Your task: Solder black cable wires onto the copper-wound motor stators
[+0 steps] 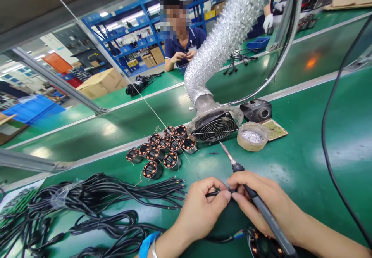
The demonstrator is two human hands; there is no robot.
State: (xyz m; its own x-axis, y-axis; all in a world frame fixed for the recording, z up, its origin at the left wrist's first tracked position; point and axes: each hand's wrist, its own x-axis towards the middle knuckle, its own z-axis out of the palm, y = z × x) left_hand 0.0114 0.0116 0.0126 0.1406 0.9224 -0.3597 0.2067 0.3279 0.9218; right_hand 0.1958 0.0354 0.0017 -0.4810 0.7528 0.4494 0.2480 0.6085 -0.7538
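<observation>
My left hand, with a blue band at the wrist, pinches a black cable between thumb and index finger. Fingertips of my right hand meet it at the cable's end, where small details are hidden. A soldering iron lies in my right hand too, its tip pointing up and left, away from the cable. Below my hands, a wound motor stator with coloured wires is partly covered by my right hand and forearm.
Several copper-wound stators stand left of a fan under a silver duct. Black cable bundles fill the left. A round tin of metal shavings is beside a black holder. A person sits across the bench.
</observation>
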